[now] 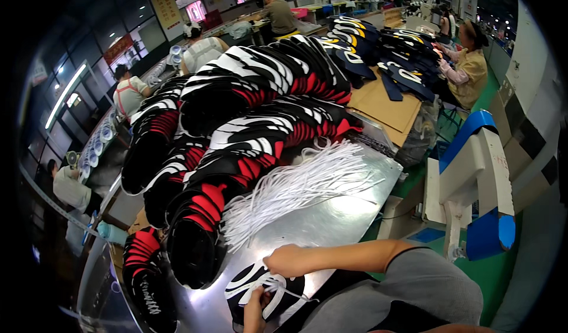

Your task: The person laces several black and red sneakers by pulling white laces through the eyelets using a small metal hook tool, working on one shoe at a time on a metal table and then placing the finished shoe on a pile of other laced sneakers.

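Observation:
A black-and-white shoe upper (238, 296) lies at the near edge of the metal table, in front of me. A white shoelace (276, 284) is looped over its middle, with one loose end trailing to the right. My left hand (254, 313) comes up from the lower edge, its fingers closed on the upper beside the lace. Reaching in from the right, my right hand (287, 261) is closed at the upper's far side, apparently on the shoelace; its fingertips are partly hidden. Just beyond lies a bundle of white shoelaces (302, 185).
Black, white and red shoe uppers (260, 126) are heaped at the left and back of the metal table (313, 229). One laced upper (148, 280) lies at near left. Navy uppers (408, 73) rest on cardboard (384, 105). A beige-and-blue machine (473, 179) stands right; a co-worker (470, 67) sits beyond.

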Motion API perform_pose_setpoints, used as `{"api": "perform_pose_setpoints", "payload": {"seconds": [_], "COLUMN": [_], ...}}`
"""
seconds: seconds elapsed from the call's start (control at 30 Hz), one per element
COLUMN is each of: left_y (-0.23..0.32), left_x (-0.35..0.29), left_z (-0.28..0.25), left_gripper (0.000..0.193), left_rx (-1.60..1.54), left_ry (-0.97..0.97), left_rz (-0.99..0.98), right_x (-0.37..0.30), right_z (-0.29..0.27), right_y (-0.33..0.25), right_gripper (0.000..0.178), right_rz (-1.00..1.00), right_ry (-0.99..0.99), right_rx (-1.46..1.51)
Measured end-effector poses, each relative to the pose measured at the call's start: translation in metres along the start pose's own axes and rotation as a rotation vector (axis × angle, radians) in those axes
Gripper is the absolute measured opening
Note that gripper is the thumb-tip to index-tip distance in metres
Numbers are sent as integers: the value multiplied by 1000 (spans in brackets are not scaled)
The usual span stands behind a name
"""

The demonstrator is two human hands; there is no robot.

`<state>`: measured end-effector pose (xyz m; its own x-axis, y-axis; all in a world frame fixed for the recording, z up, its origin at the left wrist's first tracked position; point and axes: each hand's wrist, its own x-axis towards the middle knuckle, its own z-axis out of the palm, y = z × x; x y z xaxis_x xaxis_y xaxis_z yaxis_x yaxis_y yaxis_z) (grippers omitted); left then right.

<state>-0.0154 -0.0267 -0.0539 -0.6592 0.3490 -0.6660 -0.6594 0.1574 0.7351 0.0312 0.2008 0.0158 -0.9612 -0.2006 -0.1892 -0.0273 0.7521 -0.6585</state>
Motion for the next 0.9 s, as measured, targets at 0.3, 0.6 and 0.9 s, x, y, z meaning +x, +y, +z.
{"api": "perform_pose_setpoints", "payload": {"seconds": [0.3,0.6,0.9], "left_y": [34,53,92], "left_x": [-30,-79,-191], "left_z": [37,4,-6], "left_gripper": [34,20,19], "left_rx": [173,-13,-417], "left_ry": [29,-247,-36], "left_rz": [242,17,956], "right_x": [29,32,35], "right_z": [73,55,67], "right_y": [37,7,19], "right_gripper": [27,21,21], "right_rz": [-145,23,8], "right_ry": [513,506,639], "right_rx": [367,471,325]}}
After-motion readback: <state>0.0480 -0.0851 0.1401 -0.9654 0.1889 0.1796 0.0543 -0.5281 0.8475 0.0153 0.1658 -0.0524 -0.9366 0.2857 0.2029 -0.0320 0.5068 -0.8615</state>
